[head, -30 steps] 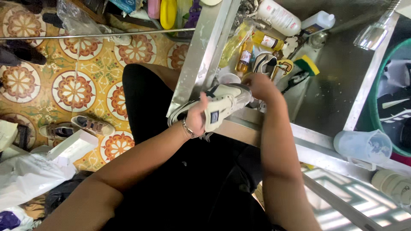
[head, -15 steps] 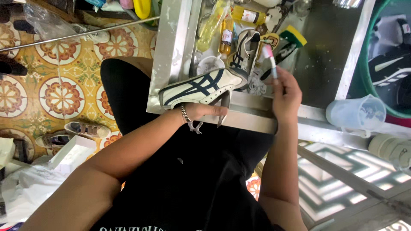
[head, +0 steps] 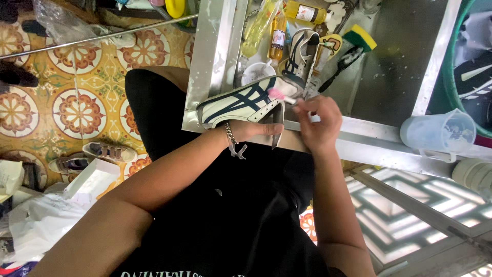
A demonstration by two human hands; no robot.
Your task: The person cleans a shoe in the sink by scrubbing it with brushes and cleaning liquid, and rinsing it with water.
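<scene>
Left hand gripping white sneaker from beneath at sink edge; right hand gripping pink-headed brush, touching sneaker.

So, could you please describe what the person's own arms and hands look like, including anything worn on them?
Both forearms are bare, with no sleeves or gloves showing. The left hand has a silver chain bracelet at the wrist, with a loose end dangling. The right hand shows no rings, watch or bracelet.

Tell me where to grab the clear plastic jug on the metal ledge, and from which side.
Take the clear plastic jug around its body, from its open-mouth end. It seems to lie tipped on the metal ledge, and its handle looks tucked underneath, harder to reach.
</scene>
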